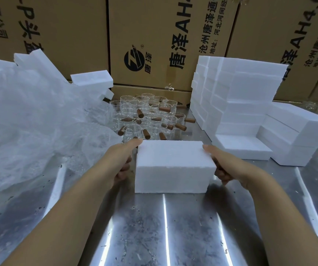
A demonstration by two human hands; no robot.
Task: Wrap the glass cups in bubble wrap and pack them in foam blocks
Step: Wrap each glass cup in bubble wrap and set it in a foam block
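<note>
- The foam block [173, 166] hid what it contained; the fingers [124, 170] curled partly behind it.
- It sat on the metal table [154, 227], long axis left-right, left hand [121, 162] and right hand [223, 164] clasping its ends.
- Beyond stood glass cups [146, 116], bubble wrap [29, 121] left, stacked foam [240, 104] right, cardboard boxes [150, 35] behind.

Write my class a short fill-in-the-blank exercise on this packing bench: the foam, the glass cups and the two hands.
1. Both hands, left hand and right hand, grip one foam block by its two ____.
2. The glass cups have brown ____ handles.
3. The bubble wrap lies to the ____ of the cups.
4. The stacked foam blocks stand in front of cardboard ____.

Missing words: ends; wooden; left; boxes
</note>
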